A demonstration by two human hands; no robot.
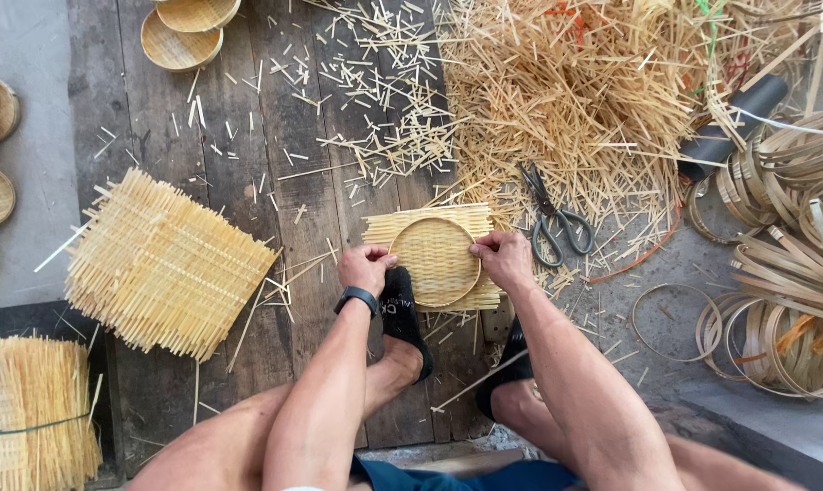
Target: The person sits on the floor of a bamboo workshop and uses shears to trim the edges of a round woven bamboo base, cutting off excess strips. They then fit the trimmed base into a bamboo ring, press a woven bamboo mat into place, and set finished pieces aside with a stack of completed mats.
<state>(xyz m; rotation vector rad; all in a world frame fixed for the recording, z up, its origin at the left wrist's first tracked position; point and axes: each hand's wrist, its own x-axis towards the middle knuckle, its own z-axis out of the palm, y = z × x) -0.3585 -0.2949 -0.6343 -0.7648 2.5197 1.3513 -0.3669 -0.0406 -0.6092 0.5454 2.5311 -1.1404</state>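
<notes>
A square woven bamboo mat lies on the dark wooden boards, with a round bamboo ring pressed into it so that it forms a shallow tray. My left hand grips the ring's left edge. It wears a black wrist band. My right hand grips the ring's right edge. A foot in a black sock rests just below the mat, between my hands.
Scissors lie right of the mat amid a heap of bamboo offcuts. A stack of woven mats sits at left. Finished round trays lie at top left, coiled bamboo rings at right.
</notes>
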